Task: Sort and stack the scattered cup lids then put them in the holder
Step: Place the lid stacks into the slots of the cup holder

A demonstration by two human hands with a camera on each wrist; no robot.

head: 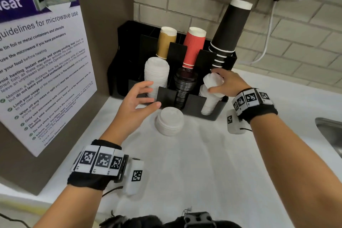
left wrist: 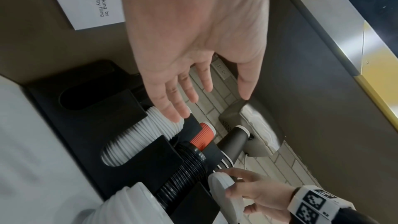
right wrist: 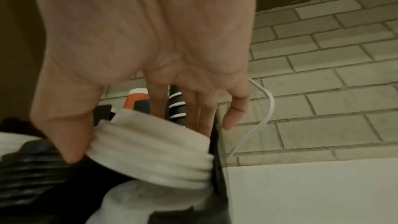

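Lids gripped by right hand; left hand spread, beside "microwave use" poster.

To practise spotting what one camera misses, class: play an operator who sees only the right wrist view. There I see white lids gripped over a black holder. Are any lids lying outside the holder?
Observer: Yes. The head view shows a short stack of white plastic lids on the white counter, just in front of the black plastic holder.
Operator: Is the left hand holding it?
Observer: No. The left hand is spread open beside it, and its fingers hold nothing.
Operator: What fills the front left compartment?
Observer: A tall stack of white lids, higher than the gripped white lids in the right hand.
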